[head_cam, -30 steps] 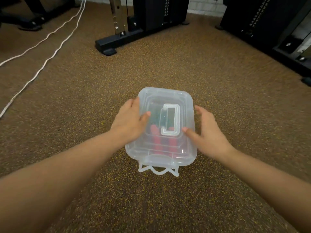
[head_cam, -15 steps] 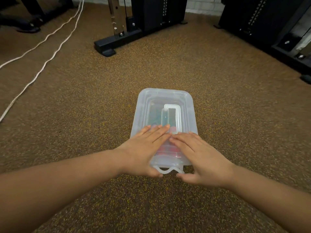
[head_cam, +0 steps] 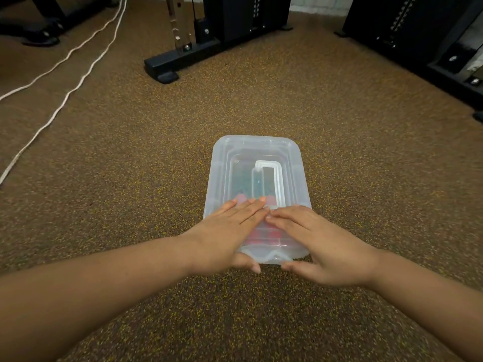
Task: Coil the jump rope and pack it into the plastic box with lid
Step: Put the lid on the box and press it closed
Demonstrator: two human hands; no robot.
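Observation:
A clear plastic box [head_cam: 257, 152] with its lid on stands on the speckled floor in front of me. A moulded handle [head_cam: 269, 181] lies flat in the lid. Through the plastic I see the jump rope: red handles [head_cam: 264, 235] at the near end, and greenish rope [head_cam: 241, 176] further back. My left hand [head_cam: 230, 231] and my right hand [head_cam: 321, 244] lie flat on the near end of the lid, fingertips touching. Both thumbs press the wavy front latch [head_cam: 271, 257] against the box's near wall.
Two white cords [head_cam: 78, 82] run along the floor at the left. A black gym machine base [head_cam: 183, 61] stands behind the box. More black equipment [head_cam: 431, 48] fills the back right. Open floor surrounds the box.
My hands moved from the lid's sides to its near end and flattened on top. The front latch, which stuck out on the floor, is now folded up under my thumbs.

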